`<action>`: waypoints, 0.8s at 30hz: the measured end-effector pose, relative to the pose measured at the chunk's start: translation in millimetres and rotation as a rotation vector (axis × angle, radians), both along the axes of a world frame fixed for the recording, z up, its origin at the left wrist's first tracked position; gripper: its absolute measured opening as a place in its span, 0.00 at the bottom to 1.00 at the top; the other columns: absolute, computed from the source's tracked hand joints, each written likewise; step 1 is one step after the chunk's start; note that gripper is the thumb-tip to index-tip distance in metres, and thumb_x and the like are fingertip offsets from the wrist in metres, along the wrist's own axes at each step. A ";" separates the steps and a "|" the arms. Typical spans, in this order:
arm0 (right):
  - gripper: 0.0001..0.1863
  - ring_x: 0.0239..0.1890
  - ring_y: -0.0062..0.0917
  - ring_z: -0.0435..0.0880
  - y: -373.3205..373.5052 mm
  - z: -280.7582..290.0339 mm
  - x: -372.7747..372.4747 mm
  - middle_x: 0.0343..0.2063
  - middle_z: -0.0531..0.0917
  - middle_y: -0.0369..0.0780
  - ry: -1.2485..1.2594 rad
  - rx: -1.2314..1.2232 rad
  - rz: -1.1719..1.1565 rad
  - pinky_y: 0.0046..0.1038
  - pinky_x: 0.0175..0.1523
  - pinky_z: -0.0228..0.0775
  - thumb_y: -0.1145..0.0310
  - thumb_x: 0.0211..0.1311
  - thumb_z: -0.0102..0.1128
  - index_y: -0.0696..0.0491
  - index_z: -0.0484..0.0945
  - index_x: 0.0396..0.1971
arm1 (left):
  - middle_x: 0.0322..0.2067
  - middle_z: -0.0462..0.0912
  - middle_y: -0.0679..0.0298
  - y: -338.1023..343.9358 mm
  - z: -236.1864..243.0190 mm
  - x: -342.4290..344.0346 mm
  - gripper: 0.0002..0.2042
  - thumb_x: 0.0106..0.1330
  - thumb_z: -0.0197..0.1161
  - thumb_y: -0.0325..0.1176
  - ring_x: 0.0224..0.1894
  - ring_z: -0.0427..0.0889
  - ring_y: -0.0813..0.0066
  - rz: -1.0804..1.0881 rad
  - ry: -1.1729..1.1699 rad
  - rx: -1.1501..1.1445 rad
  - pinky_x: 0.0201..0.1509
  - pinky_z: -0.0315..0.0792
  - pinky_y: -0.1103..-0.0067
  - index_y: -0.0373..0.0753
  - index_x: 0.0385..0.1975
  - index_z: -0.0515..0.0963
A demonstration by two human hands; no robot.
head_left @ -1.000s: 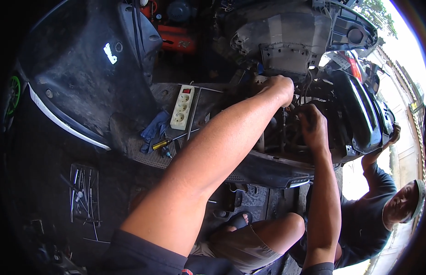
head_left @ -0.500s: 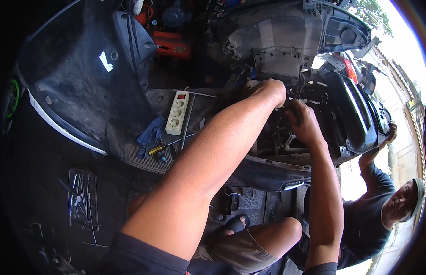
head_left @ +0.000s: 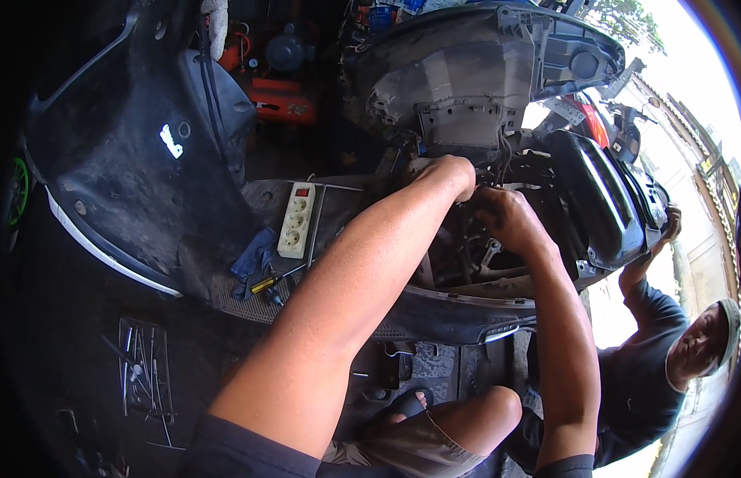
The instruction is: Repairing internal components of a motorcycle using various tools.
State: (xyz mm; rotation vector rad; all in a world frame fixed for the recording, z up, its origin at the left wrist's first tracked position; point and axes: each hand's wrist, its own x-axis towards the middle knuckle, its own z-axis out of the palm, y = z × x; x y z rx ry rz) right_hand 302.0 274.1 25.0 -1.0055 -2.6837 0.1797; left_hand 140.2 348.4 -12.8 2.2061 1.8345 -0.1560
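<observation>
The head view shows a dark scooter (head_left: pixel 434 315) whose open engine bay (head_left: pixel 458 259) lies to the right of the white power strip (head_left: pixel 295 221), the strip resting on the footboard (head_left: pixel 329 219). Right of the strip, the left hand (head_left: pixel 454 177) bends down over the bay with its fingers hidden, so whether it grasps anything cannot be told. Farther right of the strip, the right hand (head_left: pixel 506 217) reaches in with bent fingers, tips lost in shadow; its hold is unclear too. On the strip's near side, a yellow-handled screwdriver (head_left: pixel 263 284) lies by a blue cloth (head_left: pixel 253 256). Well below and left of the strip sits a wire tray (head_left: pixel 169 366) with tools (head_left: pixel 137 368). Farthest right of it, a co-worker's hand (head_left: pixel 672 225) is against the scooter's rear.
</observation>
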 end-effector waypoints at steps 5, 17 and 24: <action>0.15 0.44 0.51 0.85 7.9 3.4 1.3 0.36 0.86 0.55 -0.054 -0.046 0.036 0.43 0.49 0.76 0.76 0.54 0.67 0.62 0.83 0.43 | 0.42 0.88 0.48 -4.5 7.2 3.4 0.16 0.54 0.62 0.26 0.49 0.88 0.54 0.016 0.009 -0.053 0.51 0.81 0.65 0.40 0.42 0.89; 0.15 0.46 0.46 0.86 4.6 13.2 -14.0 0.37 0.87 0.52 -0.140 -0.120 0.006 0.42 0.53 0.78 0.79 0.50 0.63 0.59 0.84 0.41 | 0.38 0.91 0.60 -10.9 23.2 -14.5 0.13 0.72 0.57 0.36 0.36 0.90 0.69 0.075 -0.112 -0.310 0.45 0.82 0.65 0.37 0.39 0.87; 0.13 0.41 0.51 0.84 -2.2 -11.2 -0.4 0.33 0.86 0.53 0.006 0.073 -0.047 0.47 0.48 0.76 0.72 0.55 0.67 0.59 0.82 0.41 | 0.38 0.91 0.58 -20.1 26.2 -8.9 0.12 0.72 0.60 0.36 0.35 0.90 0.66 0.028 -0.159 -0.252 0.41 0.83 0.67 0.36 0.43 0.87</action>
